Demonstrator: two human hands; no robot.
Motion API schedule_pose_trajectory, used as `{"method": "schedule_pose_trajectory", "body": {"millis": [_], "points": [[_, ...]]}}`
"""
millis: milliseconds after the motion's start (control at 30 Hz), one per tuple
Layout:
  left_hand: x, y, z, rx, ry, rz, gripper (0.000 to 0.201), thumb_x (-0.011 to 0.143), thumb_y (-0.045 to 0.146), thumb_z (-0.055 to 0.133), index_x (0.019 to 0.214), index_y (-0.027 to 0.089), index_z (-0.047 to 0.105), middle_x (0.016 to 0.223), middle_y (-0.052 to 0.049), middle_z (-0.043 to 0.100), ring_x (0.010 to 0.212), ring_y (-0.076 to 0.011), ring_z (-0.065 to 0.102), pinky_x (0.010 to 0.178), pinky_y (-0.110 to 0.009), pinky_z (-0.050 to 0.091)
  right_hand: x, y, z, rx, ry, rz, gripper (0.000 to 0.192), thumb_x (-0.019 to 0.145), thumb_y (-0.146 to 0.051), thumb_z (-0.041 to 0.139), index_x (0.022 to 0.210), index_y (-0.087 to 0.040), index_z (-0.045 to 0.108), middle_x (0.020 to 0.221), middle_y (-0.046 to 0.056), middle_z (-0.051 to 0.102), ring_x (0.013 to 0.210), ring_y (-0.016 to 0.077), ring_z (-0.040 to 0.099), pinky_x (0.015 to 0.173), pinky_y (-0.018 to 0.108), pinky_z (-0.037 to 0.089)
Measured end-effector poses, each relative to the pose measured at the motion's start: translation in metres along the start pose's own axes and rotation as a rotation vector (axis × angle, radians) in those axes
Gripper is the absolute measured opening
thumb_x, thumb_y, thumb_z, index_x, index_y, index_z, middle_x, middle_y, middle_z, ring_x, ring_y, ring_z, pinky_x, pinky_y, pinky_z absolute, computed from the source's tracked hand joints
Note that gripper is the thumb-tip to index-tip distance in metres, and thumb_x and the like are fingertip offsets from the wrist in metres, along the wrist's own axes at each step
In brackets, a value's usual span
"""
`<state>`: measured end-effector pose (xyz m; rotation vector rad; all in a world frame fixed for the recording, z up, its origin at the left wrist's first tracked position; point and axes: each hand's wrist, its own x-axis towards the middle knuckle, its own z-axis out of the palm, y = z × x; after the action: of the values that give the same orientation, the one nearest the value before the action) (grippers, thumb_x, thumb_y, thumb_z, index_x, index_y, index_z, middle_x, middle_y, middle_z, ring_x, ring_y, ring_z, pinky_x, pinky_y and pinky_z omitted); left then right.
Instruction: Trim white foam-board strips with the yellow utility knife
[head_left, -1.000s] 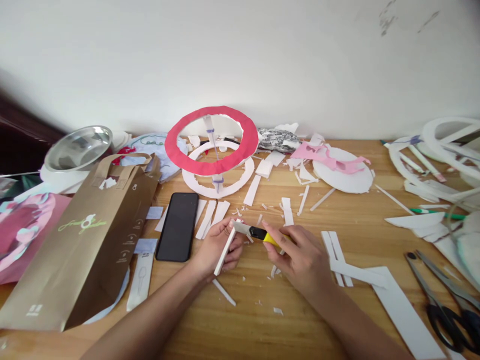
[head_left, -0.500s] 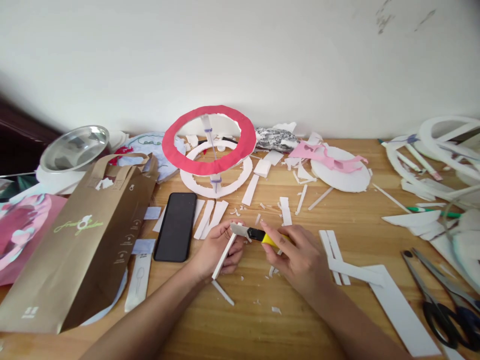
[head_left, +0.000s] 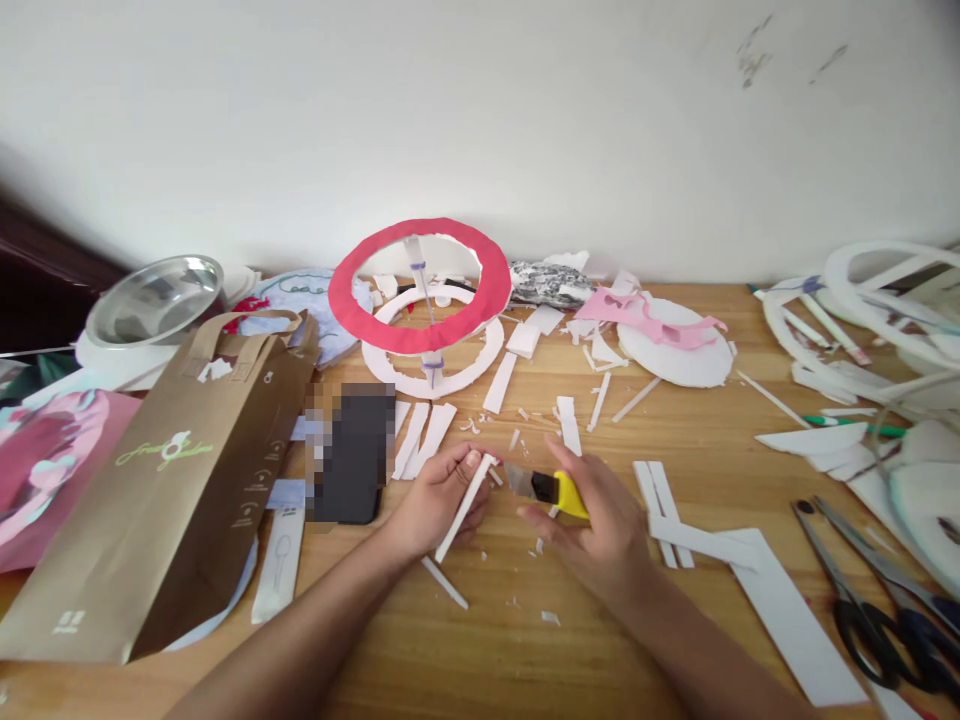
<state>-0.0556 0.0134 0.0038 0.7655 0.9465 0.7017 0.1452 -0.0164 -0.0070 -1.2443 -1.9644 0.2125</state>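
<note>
I saw a thin white foam-board strip (head_left: 465, 493), long and narrow, tilted with its upper end toward the back of the table and its lower end near me, raised just above the wooden top. Just to its right was a utility knife (head_left: 546, 487) with a yellow and black body and a short grey blade out, pointing left at the strip's upper end without touching it.
</note>
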Motion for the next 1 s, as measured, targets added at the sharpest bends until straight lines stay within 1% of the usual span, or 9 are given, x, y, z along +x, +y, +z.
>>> {"method": "schedule_pose_trajectory", "body": {"millis": [100,167,200,300,400,600,800,933,1000], "points": [[-0.002,-0.007,0.005,0.323,0.064,0.230,0.030,0.092,0.046,0.054,0.095,0.018,0.064,0.074,-0.003,0.061,0.064,-0.0143,0.056,0.060,-0.024,0.046,-0.004,-0.008,0.004,0.244,-0.069,0.057,0.048,0.089,-0.029,0.065,0.134,-0.020,0.052,0.092,0.007,0.066,0.080,0.0192,0.063,0.071,0.031,0.052],[-0.005,-0.012,0.005,0.455,0.067,0.316,0.024,0.093,0.039,0.054,0.097,0.019,0.066,0.091,-0.007,0.067,0.084,-0.0184,0.061,0.078,-0.027,0.047,-0.005,-0.011,0.008,0.361,-0.074,0.096,0.035,0.089,-0.022,0.064,0.123,-0.022,0.059,0.100,0.007,0.068,0.087,0.0191,0.065,0.077,0.031,0.053],[-0.006,-0.014,0.004,0.491,0.068,0.330,0.022,0.094,0.037,0.053,0.099,0.019,0.066,0.094,-0.007,0.068,0.087,-0.0191,0.061,0.080,-0.028,0.046,-0.005,-0.012,0.009,0.398,-0.062,0.123,0.028,0.088,-0.019,0.064,0.116,-0.023,0.062,0.100,0.006,0.069,0.089,0.0186,0.065,0.078,0.030,0.053],[-0.008,-0.018,0.000,0.590,0.080,0.329,0.021,0.095,0.035,0.050,0.105,0.021,0.063,0.096,-0.007,0.068,0.085,-0.0188,0.062,0.078,-0.027,0.045,-0.005,-0.013,0.010,0.431,-0.052,0.241,0.014,0.086,-0.013,0.062,0.096,-0.023,0.063,0.086,0.001,0.068,0.077,0.0148,0.063,0.071,0.025,0.050],[-0.008,-0.017,-0.004,0.679,0.075,0.332,0.021,0.096,0.036,0.048,0.106,0.021,0.061,0.096,-0.007,0.067,0.083,-0.0181,0.062,0.077,-0.026,0.044,-0.004,-0.013,0.007,0.429,-0.093,0.322,0.006,0.087,-0.016,0.060,0.084,-0.022,0.061,0.074,-0.002,0.062,0.066,0.0124,0.057,0.063,0.023,0.045],[-0.007,-0.014,0.000,0.807,0.024,0.326,0.025,0.100,0.039,0.037,0.105,0.020,0.052,0.090,-0.004,0.062,0.080,-0.0170,0.058,0.075,-0.029,0.043,0.001,-0.016,-0.001,0.454,-0.144,0.392,0.015,0.090,-0.028,0.060,0.077,-0.021,0.059,0.066,-0.003,0.053,0.059,0.0113,0.049,0.056,0.023,0.039],[-0.016,-0.008,0.015,0.664,0.010,0.246,0.031,0.100,0.047,0.033,0.095,0.020,0.047,0.078,0.002,0.050,0.069,-0.0132,0.047,0.066,-0.026,0.042,0.004,-0.022,-0.002,0.509,-0.084,0.453,0.018,0.090,-0.032,0.061,0.076,-0.021,0.060,0.059,-0.005,0.048,0.051,0.0100,0.044,0.048,0.022,0.035],[-0.021,-0.008,0.025,0.509,-0.017,0.121,0.036,0.097,0.056,0.034,0.092,0.021,0.043,0.066,0.006,0.041,0.054,-0.0109,0.041,0.051,-0.023,0.037,0.003,-0.021,-0.003,0.528,-0.048,0.492,0.019,0.089,-0.035,0.062,0.076,-0.020,0.062,0.059,-0.003,0.054,0.050,0.0111,0.048,0.048,0.023,0.038],[-0.020,-0.009,0.026,0.486,0.003,0.063,0.036,0.097,0.056,0.029,0.091,0.022,0.041,0.062,0.007,0.040,0.049,-0.0112,0.041,0.047,-0.023,0.036,0.003,-0.016,-0.006,0.551,0.036,0.546,0.021,0.090,-0.037,0.061,0.078,-0.020,0.062,0.061,-0.002,0.059,0.052,0.0124,0.052,0.051,0.024,0.041]]}}
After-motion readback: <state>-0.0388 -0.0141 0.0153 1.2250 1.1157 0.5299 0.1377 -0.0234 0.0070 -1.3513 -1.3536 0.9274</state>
